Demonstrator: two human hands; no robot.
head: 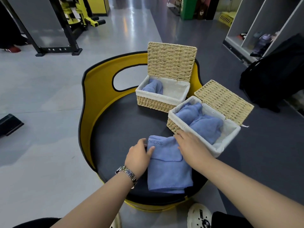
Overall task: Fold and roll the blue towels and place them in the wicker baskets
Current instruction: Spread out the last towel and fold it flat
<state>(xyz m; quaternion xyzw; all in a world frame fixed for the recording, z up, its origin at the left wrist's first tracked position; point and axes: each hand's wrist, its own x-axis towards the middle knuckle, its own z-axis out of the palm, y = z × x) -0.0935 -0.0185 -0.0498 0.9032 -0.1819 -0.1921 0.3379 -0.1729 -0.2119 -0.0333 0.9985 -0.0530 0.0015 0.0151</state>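
Note:
A blue towel lies folded into a long strip on the round black seat, its near end hanging over the front edge. My left hand grips the towel's far left edge, thumb on top. My right hand rests flat on its far right corner, fingers spread. Two lidded wicker baskets with white liners stand open behind. The far basket holds one rolled blue towel at its left end. The near basket, right beside my right hand, holds two blue towels.
The seat has a yellow curved backrest with a cut-out handle. Grey floor lies to the left, with black and yellow gym equipment beyond. A black bag and white shelves stand at the right. My white shoe is below the seat.

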